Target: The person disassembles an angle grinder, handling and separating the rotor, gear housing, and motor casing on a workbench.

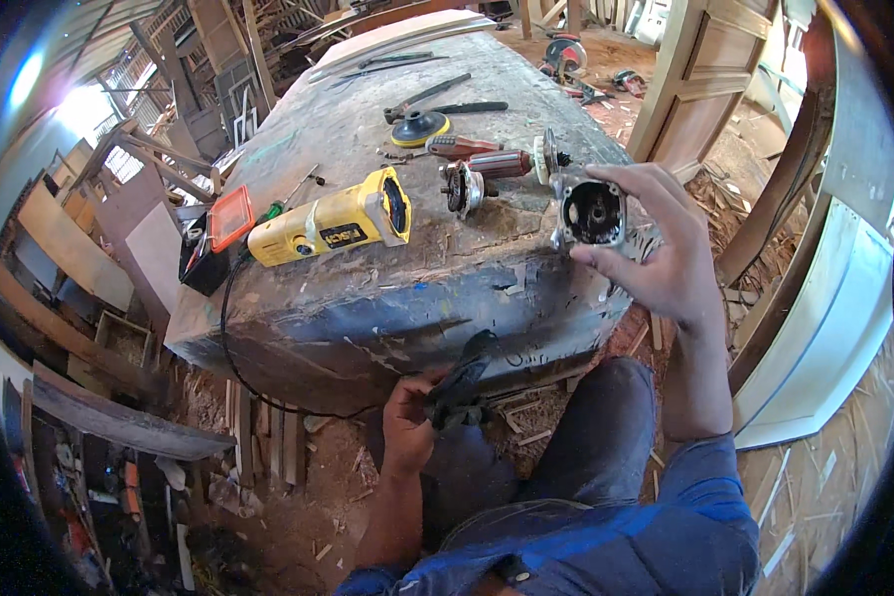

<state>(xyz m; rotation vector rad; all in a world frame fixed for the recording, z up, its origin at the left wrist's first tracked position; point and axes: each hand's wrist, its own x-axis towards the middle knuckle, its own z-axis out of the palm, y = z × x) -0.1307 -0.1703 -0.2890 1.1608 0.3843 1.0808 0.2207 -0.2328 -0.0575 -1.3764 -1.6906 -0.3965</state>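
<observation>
At the table's near right edge my right hand (pixel 656 233) grips a metal gear housing (pixel 593 212) between thumb and fingers. Its round opening, dark and greasy inside, faces me. Lower down, in front of the table's side, my left hand (pixel 412 417) is closed on a dark, crumpled cloth (pixel 459 389). A motor armature (pixel 499 164) lies just left of the housing, with a metal flange (pixel 460 189) at its near end. Further left rests the yellow power tool body (pixel 333 221), open at its right end, its black cord (pixel 226 333) hanging over the table edge.
The worn table (pixel 368 288) also bears a sanding backing pad (pixel 420 128), a red-handled tool (pixel 462 146), pliers-like tools (pixel 437 99), a green-handled screwdriver (pixel 273 211) and an orange-lidded black box (pixel 230 217). A panelled wooden door (pixel 700 89) stands at right. Wood scraps litter the floor.
</observation>
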